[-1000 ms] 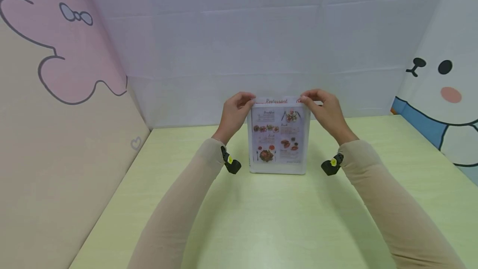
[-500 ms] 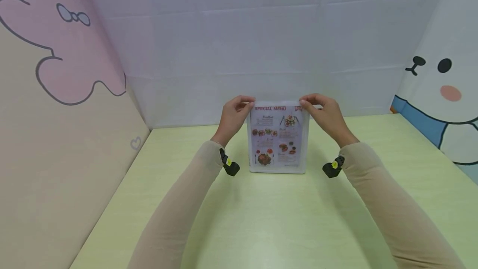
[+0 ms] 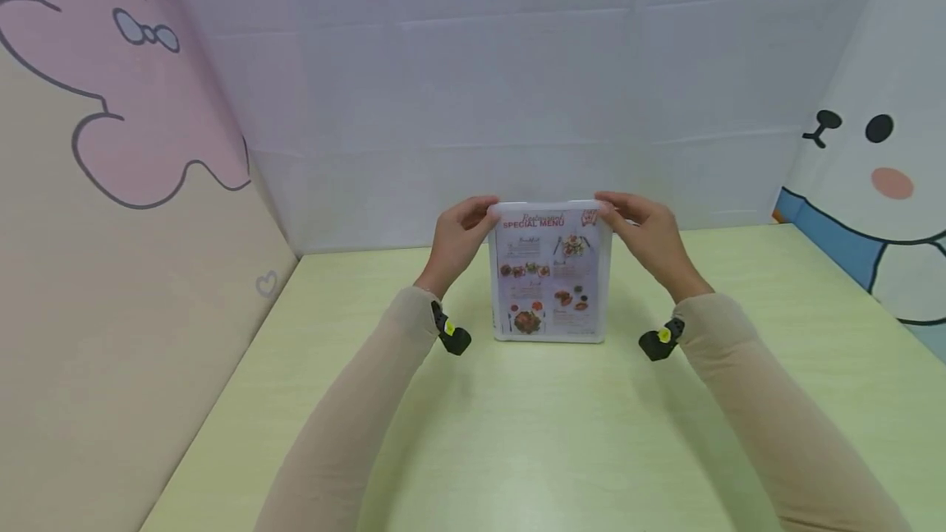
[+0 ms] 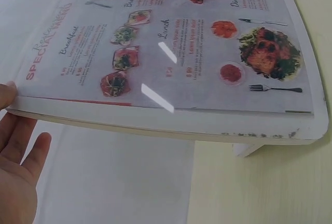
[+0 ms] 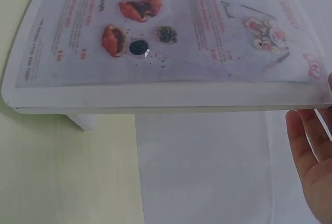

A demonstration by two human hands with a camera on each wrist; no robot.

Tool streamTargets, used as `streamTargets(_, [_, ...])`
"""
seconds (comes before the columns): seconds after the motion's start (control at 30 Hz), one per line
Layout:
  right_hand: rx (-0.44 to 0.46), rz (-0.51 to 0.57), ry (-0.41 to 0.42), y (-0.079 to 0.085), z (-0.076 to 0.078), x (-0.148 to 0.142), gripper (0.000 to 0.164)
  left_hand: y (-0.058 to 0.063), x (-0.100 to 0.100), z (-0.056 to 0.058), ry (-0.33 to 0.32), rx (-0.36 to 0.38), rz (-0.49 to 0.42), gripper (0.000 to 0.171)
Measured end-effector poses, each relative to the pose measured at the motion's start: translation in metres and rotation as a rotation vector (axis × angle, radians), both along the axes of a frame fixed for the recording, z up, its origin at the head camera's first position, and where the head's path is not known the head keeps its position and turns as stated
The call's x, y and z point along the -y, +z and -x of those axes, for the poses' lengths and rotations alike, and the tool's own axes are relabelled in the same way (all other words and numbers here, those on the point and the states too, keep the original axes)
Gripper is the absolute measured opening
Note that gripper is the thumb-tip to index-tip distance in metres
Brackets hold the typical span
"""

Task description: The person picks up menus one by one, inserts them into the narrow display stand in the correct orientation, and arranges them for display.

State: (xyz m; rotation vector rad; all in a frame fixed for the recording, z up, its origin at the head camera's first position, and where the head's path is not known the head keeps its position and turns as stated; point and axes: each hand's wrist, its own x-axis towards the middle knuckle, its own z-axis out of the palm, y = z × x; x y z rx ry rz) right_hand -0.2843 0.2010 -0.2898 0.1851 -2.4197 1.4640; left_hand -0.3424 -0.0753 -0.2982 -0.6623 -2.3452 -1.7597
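A white-rimmed menu stand [image 3: 603, 302] stands upright on the table, with a printed menu sheet [image 3: 548, 269] inside its border. The sheet reads "Restaurant Special Menu" and its top lies just below the stand's upper edge. My left hand [image 3: 460, 238] pinches the upper left corner, thumb in front and fingers behind, as the left wrist view shows. At the upper right corner my right hand [image 3: 650, 238] grips the stand in the same way; the right wrist view catches only part of its fingers [image 5: 303, 136]. A small support foot [image 4: 246, 149] juts out behind the stand's base.
The pale yellow-green table [image 3: 517, 442] reaches a white sheet-covered back wall [image 3: 473, 89]. A side panel with a pink cartoon figure [image 3: 148, 130] rises on the left, and one with a white bear [image 3: 887, 154] on the right.
The menu sheet has slid down into the stand, so its heading now shows fully below the upper edge. Both hands have lowered slightly, onto the stand's top corners.
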Motion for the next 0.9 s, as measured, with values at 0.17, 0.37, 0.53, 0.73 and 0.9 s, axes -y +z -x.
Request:
streamTargets(0.17, [0.038,0.023,0.016,-0.008,-0.002,0.000,0.054,-0.007,0.005,-0.002,0.007,0.023,-0.021,0.038])
streamTargets(0.37, [0.054,-0.042,0.041,-0.019,-0.009,-0.003,0.058,-0.020,0.013,-0.004,0.014,0.010,0.022,0.036])
streamTargets(0.53, [0.038,-0.245,0.052,-0.028,-0.019,-0.005,0.058,-0.028,0.025,-0.014,0.024,0.033,0.186,0.038])
streamTargets(0.73, [0.034,-0.502,0.075,-0.038,-0.027,-0.014,0.062,-0.042,0.041,-0.022,0.069,0.016,0.431,0.047])
streamTargets(0.9, [0.013,-0.622,0.043,-0.049,-0.030,-0.024,0.065,-0.055,0.054,-0.025,0.157,-0.041,0.769,0.056])
